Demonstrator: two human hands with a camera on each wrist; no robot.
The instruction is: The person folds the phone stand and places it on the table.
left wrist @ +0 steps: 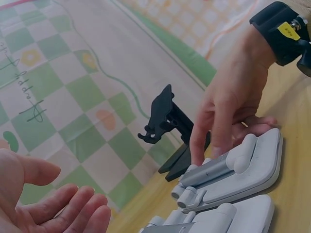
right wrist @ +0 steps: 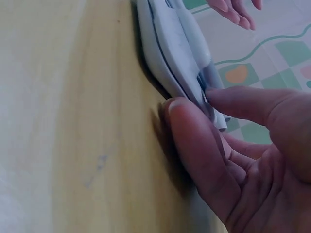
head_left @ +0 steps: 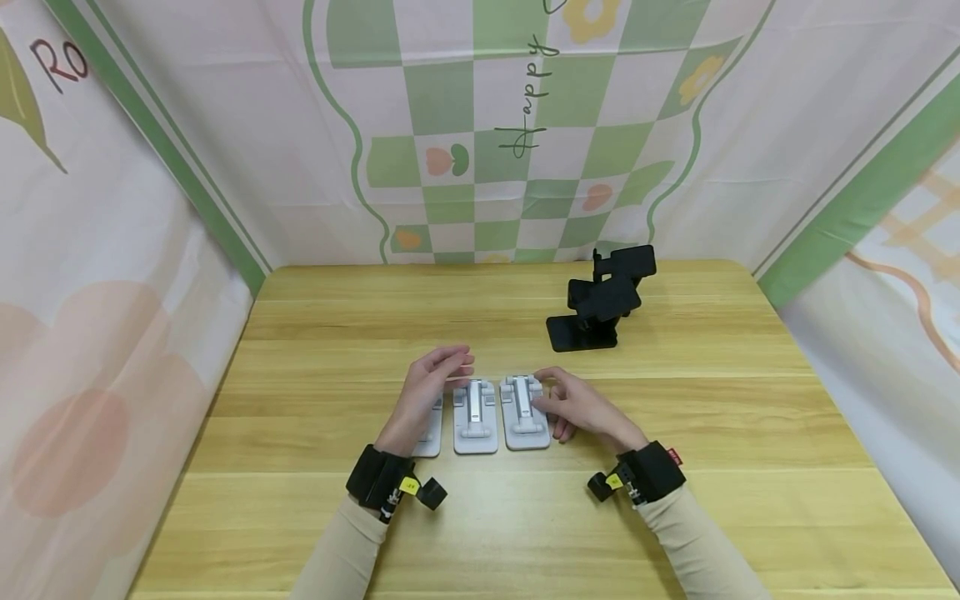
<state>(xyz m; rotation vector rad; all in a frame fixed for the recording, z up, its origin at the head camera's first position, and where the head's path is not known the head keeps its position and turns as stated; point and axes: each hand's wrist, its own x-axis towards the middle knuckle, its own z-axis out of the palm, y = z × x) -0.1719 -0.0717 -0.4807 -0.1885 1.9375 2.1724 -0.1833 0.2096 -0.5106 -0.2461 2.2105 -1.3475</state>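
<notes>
Beige sleeves (head_left: 341, 550) nearest, at the bottom of the head view, each ending in a black wrist band (head_left: 372, 479) that carries a small camera (head_left: 431, 493). Risks, as judged: the row of white stands is tight, so a leftward push by the right hand (head_left: 588, 408) on the right-hand white stand (head_left: 527, 417) could knock it against the middle white stand (head_left: 475, 421) and skew both. Its hold seems to be by fingertips at one edge; lifted so, the stand might tip or slip. The left hand (head_left: 423, 387) covers part of the left-hand white stand (head_left: 430, 437), and a careless drop of the wrist could shift it.

Positions: three folded stands lie flat, side by side on the wooden counter (head_left: 517, 542), small gaps between the middle one and the right one. Right hand: narrow, digits bent round the right edge of its stand, one tip on top, another at the side. Left hand: loosely spread, holding nothing, fingers by the far end of the middle stand; contact cannot be told. Black stand (head_left: 611, 298): beyond the right hand, well apart.
</notes>
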